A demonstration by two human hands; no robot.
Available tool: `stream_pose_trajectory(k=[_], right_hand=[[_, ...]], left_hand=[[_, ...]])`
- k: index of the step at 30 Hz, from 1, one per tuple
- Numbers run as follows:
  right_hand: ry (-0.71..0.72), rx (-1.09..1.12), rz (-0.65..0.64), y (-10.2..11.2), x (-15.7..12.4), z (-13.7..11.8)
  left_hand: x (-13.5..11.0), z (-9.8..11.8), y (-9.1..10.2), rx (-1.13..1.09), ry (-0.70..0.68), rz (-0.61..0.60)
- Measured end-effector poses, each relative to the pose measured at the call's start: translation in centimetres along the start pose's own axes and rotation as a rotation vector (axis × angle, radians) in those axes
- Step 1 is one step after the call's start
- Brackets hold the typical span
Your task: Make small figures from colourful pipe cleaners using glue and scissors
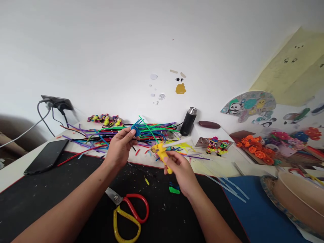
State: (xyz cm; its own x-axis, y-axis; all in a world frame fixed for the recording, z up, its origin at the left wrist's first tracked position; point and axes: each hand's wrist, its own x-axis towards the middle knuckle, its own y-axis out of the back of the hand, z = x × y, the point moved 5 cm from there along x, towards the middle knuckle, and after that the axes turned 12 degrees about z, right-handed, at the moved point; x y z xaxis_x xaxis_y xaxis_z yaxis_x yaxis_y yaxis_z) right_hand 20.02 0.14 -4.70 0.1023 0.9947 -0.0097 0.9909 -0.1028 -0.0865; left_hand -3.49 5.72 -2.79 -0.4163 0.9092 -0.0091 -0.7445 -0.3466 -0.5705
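In our left hand we pinch a blue pipe-cleaner piece before the heaped pipe cleaners on the bench. Our right hand grips a yellow glue gun near it

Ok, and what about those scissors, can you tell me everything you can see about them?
The scissors lie flat on the black mat. One handle loop is red, the other loop is yellow; both look smooth, like plastic. The silver blades look like metal, joined by a round pivot, and point away and to the left. The left forearm blocks the tip, so I can't tell how far they're open. Neither the left hand nor the right hand touches them.
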Motion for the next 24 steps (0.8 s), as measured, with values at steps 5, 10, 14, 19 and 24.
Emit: stream_pose_trajectory(k=[5,10,14,19,24], right_hand=[[-0.218,0.423,0.133,1.1,0.9,0.0],[-0.332,0.688,-0.008,0.1,0.7,0.0],[-0.37,0.734,-0.094,-0.7,0.2,0.1],[-0.335,0.78,-0.174,-0.8,0.0,-0.4],[-0.313,0.768,-0.182,-0.6,0.0,-0.6]], left_hand=[[-0.2,-0.6,-0.2,0.022,0.045,-0.047],[-0.7,-1.3,-0.6,0.037,0.066,-0.087],[-0.9,-1.7,-0.7,0.062,0.073,-0.086],[-1.1,-1.9,-0.8,0.094,0.084,-0.092],[-1.3,-2.2,-1.0,0.139,0.095,-0.116]])
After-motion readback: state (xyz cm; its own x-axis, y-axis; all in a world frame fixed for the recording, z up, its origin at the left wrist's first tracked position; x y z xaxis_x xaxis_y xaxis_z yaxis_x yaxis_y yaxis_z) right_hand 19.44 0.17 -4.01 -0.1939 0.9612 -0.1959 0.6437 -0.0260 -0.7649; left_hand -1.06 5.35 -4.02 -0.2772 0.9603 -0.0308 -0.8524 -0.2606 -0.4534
